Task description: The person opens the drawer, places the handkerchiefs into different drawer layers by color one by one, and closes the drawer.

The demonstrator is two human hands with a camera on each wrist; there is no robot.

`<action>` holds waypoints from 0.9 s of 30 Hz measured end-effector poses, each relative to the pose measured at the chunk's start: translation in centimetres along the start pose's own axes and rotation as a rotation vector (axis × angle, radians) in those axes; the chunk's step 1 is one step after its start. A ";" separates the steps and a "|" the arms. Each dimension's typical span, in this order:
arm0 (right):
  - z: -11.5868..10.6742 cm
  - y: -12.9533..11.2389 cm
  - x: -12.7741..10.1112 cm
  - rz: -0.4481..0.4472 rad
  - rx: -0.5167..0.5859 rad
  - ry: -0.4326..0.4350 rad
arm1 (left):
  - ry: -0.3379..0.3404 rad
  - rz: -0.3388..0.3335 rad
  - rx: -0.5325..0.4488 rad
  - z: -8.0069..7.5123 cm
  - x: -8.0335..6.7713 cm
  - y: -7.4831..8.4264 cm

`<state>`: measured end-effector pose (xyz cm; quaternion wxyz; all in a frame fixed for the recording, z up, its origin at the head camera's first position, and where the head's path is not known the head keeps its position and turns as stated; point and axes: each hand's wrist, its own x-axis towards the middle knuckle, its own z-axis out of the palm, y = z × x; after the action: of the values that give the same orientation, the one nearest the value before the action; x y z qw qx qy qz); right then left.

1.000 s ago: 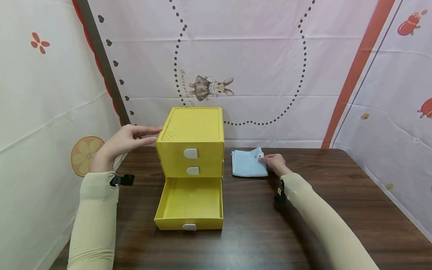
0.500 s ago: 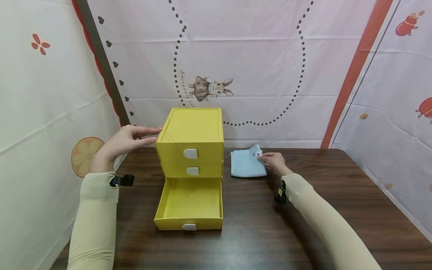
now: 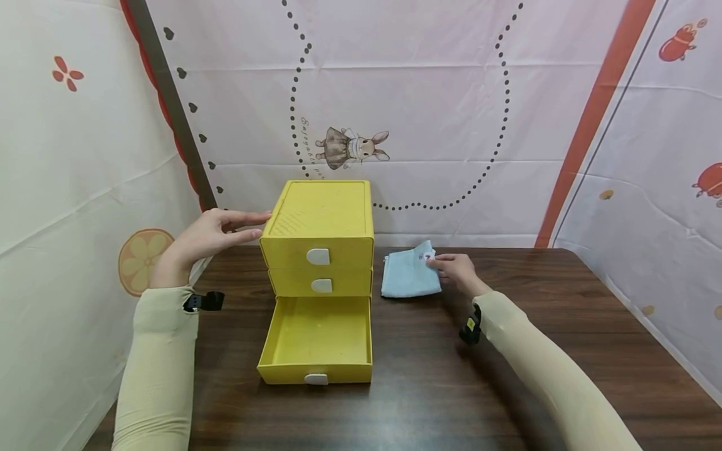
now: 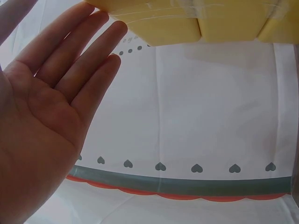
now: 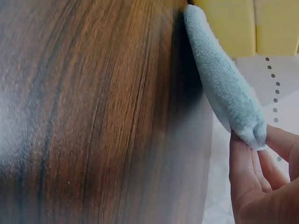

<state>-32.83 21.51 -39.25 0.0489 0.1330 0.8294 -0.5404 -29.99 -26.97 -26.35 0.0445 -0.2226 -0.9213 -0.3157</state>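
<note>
Head view: right hand [image 3: 459, 270] pinches the blue cloth [image 3: 408, 277] beside the drawers [image 3: 318, 250].

The yellow drawer unit [image 3: 318, 238] stands at the back middle of the table [image 3: 429, 388], close to the fabric backdrop [image 3: 429, 106], so little room is left behind it. Its bottom drawer [image 3: 316, 341] is pulled out toward the person and blocks the way straight in front; its cavity is open from above. The folded blue cloth [image 3: 410, 275] lies just beside the unit's right side, filling that gap. The left hand [image 3: 211, 241] closes off the unit's left flank. The wide tabletop to the right and front offers free passage.
</note>
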 end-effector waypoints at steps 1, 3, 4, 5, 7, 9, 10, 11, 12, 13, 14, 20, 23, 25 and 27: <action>0.0 -0.1 -0.1 0.001 0.004 -0.001 | -0.001 0.001 -0.002 0.1 0.2 -0.4; 0.0 -0.2 -0.3 0.006 0.013 -0.003 | -0.001 0.004 -0.002 0.1 0.3 -0.7; 0.0 -0.2 -0.4 0.010 0.017 -0.003 | 0.000 0.006 -0.001 0.1 0.3 -0.7; 0.0 -0.3 -0.5 0.010 0.020 -0.005 | 0.000 0.009 0.001 0.1 0.3 -0.7; -0.1 -0.4 -0.8 0.005 0.027 -0.008 | 0.004 0.012 0.001 0.1 0.3 -0.6; -0.1 -0.6 -1.2 -0.004 0.033 -0.010 | 0.005 0.015 -0.002 0.1 0.2 -0.6; -0.1 -0.7 -1.4 -0.011 0.034 -0.010 | 0.006 0.015 -0.002 0.1 0.2 -0.6; -0.2 -0.7 -1.6 -0.017 0.038 -0.010 | 0.006 0.017 -0.001 0.1 0.2 -0.5; -0.2 -0.8 -1.8 -0.024 0.038 -0.014 | 0.007 0.015 -0.001 0.1 0.2 -0.5; -0.3 -0.9 -2.0 -0.030 0.038 -0.016 | 0.007 0.015 0.000 0.1 0.2 -0.5; -0.4 -0.9 -2.2 -0.035 0.037 -0.018 | 0.006 0.015 0.002 0.1 0.2 -0.5; -0.6 -1.2 -3.3 -0.072 0.030 -0.058 | 0.011 0.022 0.000 0.0 0.1 -0.7; -0.6 -1.3 -3.9 -0.092 0.032 -0.072 | 0.014 0.019 -0.006 0.0 0.1 -0.8; -0.7 -1.4 -4.3 -0.099 0.036 -0.083 | 0.013 0.017 -0.008 0.1 0.1 -0.8; -0.8 -1.5 -4.8 -0.106 0.034 -0.094 | 0.013 0.013 -0.008 0.1 0.2 -0.9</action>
<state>-28.61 20.85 -36.51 0.0568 0.0641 0.8228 -0.5618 -30.52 -27.44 -26.89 0.0517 -0.2266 -0.9183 -0.3204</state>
